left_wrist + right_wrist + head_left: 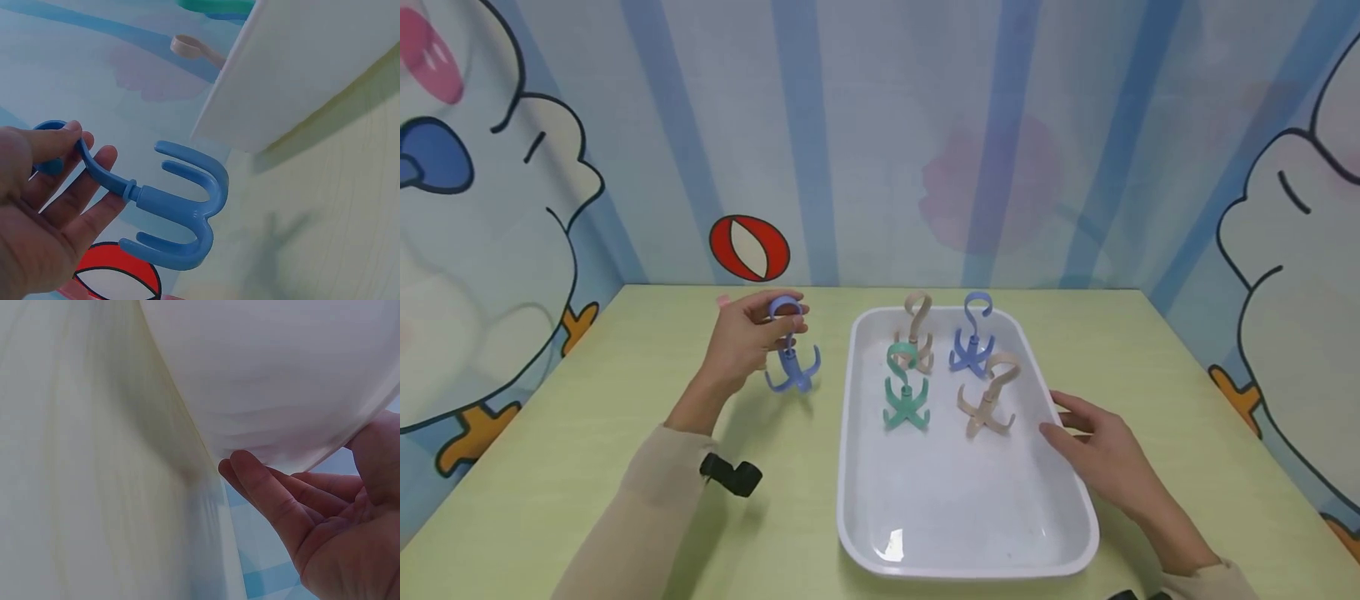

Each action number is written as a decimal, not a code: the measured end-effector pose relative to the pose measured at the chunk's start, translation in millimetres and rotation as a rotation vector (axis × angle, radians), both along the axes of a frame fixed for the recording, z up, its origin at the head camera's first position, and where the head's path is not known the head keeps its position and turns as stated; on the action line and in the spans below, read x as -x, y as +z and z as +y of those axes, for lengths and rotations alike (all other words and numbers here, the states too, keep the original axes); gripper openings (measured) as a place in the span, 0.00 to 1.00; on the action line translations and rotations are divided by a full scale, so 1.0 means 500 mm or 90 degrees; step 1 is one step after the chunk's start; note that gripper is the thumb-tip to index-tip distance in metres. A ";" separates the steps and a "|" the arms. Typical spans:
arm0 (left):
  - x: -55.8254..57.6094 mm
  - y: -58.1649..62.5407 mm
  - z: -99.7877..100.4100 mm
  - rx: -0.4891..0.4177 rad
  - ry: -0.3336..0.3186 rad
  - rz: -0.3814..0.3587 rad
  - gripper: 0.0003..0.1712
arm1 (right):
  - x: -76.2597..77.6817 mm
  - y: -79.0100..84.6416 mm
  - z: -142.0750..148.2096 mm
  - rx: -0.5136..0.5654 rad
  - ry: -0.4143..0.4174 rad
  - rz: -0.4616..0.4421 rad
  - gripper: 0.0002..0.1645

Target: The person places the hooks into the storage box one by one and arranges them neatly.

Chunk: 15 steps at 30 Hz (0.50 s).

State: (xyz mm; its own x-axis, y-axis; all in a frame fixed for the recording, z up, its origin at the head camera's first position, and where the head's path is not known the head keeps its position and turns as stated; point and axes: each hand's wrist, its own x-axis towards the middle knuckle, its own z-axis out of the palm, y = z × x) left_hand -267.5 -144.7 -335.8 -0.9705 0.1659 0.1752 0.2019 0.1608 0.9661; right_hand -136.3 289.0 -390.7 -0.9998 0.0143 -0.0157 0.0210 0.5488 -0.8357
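My left hand (741, 337) pinches the curved neck of a blue multi-pronged hanging hook (793, 371) between thumb and fingers. In the left wrist view the same blue hook (172, 207) has its prongs pointing away from the palm, above the table. At the right, my right hand (1105, 454) grips the side of a white tray (955, 508), thumb at the rim and fingers against the outer wall. Standing in the tray's far half are a green hook (906, 406), another blue hook (972, 354), a beige hook (985, 408) and a second beige hook (913, 340) behind the green one.
The pale yellow-green table (790, 517) runs back to a blue striped wall (887, 150) with cartoon figures at both sides. A red and white oval (730, 246) is on the wall behind my left hand. A black strap mount (730, 475) sits on the left sleeve.
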 end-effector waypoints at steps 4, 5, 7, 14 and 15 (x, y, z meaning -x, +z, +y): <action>-0.016 0.017 0.003 0.008 -0.006 0.018 0.23 | 0.001 0.000 0.001 -0.003 0.002 0.001 0.38; -0.019 0.021 0.004 0.008 -0.010 0.022 0.23 | 0.001 0.000 0.001 -0.003 0.004 0.003 0.38; -0.026 0.028 0.006 0.008 -0.017 0.027 0.22 | 0.000 0.001 0.001 -0.005 0.003 0.003 0.38; -0.049 0.050 0.015 0.016 -0.039 0.040 0.22 | -0.002 0.001 0.000 -0.006 0.003 0.003 0.38; -0.052 0.052 0.017 0.019 -0.041 0.042 0.21 | -0.002 0.001 -0.001 -0.006 0.002 0.001 0.38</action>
